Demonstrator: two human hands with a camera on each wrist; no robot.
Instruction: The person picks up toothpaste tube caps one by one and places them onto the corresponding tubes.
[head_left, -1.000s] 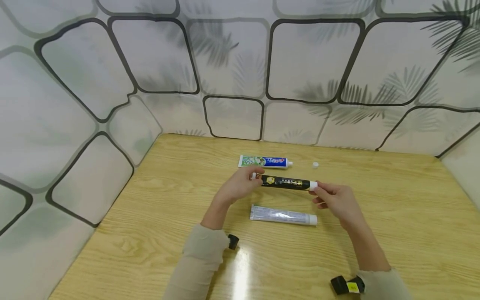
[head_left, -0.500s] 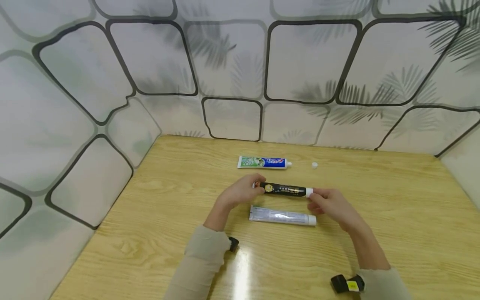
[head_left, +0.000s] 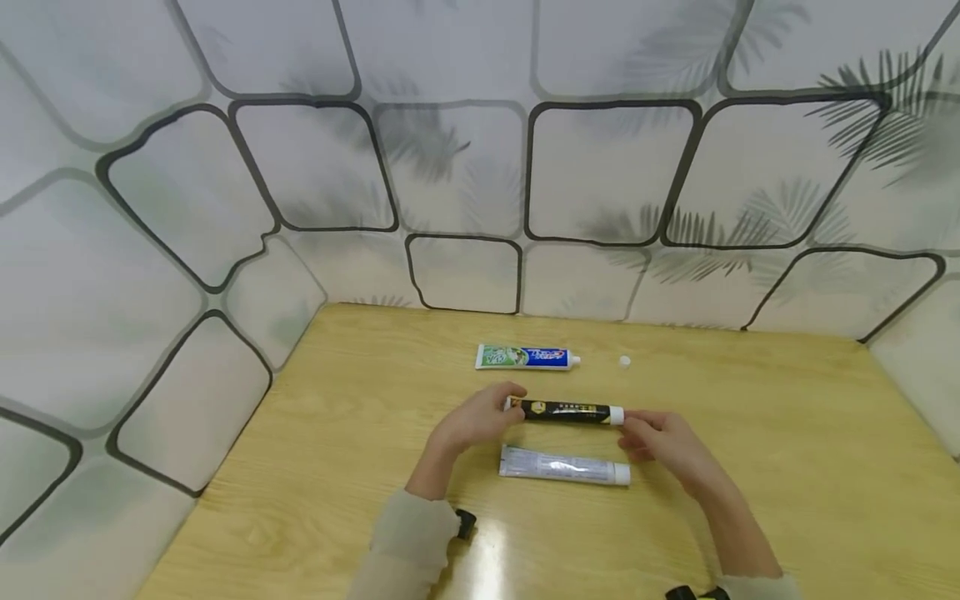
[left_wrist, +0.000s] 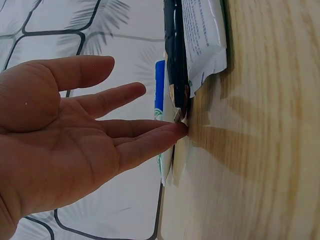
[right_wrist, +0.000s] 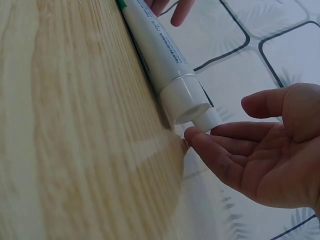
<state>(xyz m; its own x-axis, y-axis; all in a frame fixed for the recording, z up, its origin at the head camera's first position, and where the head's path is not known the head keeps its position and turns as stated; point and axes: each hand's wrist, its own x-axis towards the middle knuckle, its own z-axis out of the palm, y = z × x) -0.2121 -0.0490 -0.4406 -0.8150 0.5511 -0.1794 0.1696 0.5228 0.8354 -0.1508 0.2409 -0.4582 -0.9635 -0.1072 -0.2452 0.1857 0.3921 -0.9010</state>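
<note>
A black toothpaste tube (head_left: 570, 412) with a white cap lies across the table, between two other toothpaste tubes. At its crimped end is my left hand (head_left: 480, 417); the left wrist view shows its thumb lifted away and its straight fingertips touching the end of the tube or just beside it. My right hand (head_left: 670, 443) is at the capped end. In the right wrist view its relaxed fingers (right_wrist: 220, 155) meet the black tube's cap (right_wrist: 207, 120), with the thumb standing clear. Nearer me lies a silvery-white toothpaste tube (head_left: 562, 467), printed side up, cap to the right.
A green-and-blue toothpaste tube (head_left: 525, 357) lies farther back, its nozzle uncapped and pointing right. A small white cap (head_left: 625, 362) sits to its right. The wooden table (head_left: 360, 375) ends at a patterned wall covering (head_left: 465, 167) behind and at the left.
The black tube, held by both hands, has come down toward me onto the table, and the fingers have loosened. The head view has tilted up, shifting everything lower in it.
</note>
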